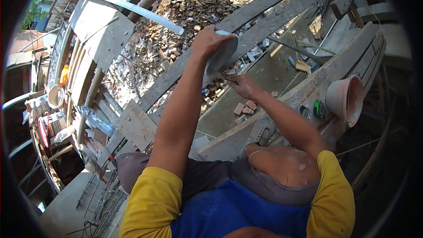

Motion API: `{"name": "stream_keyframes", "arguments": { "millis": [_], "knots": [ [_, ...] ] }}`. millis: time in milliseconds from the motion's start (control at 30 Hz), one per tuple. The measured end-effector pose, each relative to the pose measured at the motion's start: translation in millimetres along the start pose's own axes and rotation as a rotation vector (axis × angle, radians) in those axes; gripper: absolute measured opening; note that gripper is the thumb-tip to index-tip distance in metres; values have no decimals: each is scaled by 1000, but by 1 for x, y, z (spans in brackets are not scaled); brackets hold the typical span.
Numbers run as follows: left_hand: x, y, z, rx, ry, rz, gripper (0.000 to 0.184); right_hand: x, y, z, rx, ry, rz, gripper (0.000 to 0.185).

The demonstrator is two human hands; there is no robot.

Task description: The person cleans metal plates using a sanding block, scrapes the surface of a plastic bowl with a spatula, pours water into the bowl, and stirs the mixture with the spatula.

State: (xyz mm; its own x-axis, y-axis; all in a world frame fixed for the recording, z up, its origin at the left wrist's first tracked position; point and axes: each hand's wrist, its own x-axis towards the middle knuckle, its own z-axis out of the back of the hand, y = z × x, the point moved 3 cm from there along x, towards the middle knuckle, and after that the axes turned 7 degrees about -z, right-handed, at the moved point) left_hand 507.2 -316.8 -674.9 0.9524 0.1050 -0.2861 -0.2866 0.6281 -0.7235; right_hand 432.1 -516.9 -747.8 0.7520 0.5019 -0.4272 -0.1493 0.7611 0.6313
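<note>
My left hand [212, 43] is stretched far out, its fingers closed on the upper edge of a grey-blue, rounded container [224, 56], which is tilted so that its inside cannot be seen. Just below, my right hand [245, 86] is closed too, at the container's lower edge. A thin, dark piece shows at its fingertips, too small to name. Both hands are out over the gap between long wooden planks [282, 15].
Rubble [189, 6] lies below the planks. A pinkish bucket [346, 99] and a green-black tape measure [319, 109] sit on the boards to my right. Broken bricks [245, 107] lie lower down. A pale blue strip [132, 9] crosses the upper left.
</note>
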Motion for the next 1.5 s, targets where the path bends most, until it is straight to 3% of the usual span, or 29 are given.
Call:
{"name": "stream_keyframes", "arguments": {
  "millis": [133,333,400,500,567,667,800,900,1000,1067,1133,1200,1267,1333,1433,1500],
  "knots": [
    [3,3,-4,23,-9,-28,65,6,-2,19,-158,-100,-26,33],
    [3,10,-6,10,-24,-1,70,4,-3,4,-47,-35,41,33],
    [6,9,-7,28,-40,-20,72,9,-12,5,-72,-133,22,33],
    [3,4,-9,-14,-31,-23,72,7,-8,-4,-122,-132,-46,33],
    [5,1,-7,20,-19,-13,68,3,-1,-10,-14,-1,80,32],
    [2,0,-8,52,-2,-11,65,15,-14,10,-140,-153,-23,34],
    [-1,-4,-6,11,-5,-20,64,9,-12,2,-189,-120,-25,38],
    [-2,-3,-3,30,-16,-31,63,4,-4,1,-188,-85,148,36],
    [1,-1,-7,40,15,-9,62,21,-15,26,-336,-133,-4,36],
    [0,1,-10,-6,-2,-34,60,24,-26,10,-326,-177,14,34],
    [3,0,-7,-4,-12,-72,66,27,-31,-9,-268,-47,223,33],
    [0,-2,-6,11,-6,-71,61,22,-16,14,-277,-35,208,32],
    [-2,-1,-8,27,5,-68,57,33,-20,37,-306,-166,18,33],
    [-1,-1,-8,0,-13,-47,57,27,-11,35,-322,-164,-19,33],
    [-2,2,-5,1,-52,-68,56,19,-6,19,-226,-236,19,38],
    [2,13,-8,-6,-49,-26,61,0,14,25,130,-466,296,38]
  ]
}}
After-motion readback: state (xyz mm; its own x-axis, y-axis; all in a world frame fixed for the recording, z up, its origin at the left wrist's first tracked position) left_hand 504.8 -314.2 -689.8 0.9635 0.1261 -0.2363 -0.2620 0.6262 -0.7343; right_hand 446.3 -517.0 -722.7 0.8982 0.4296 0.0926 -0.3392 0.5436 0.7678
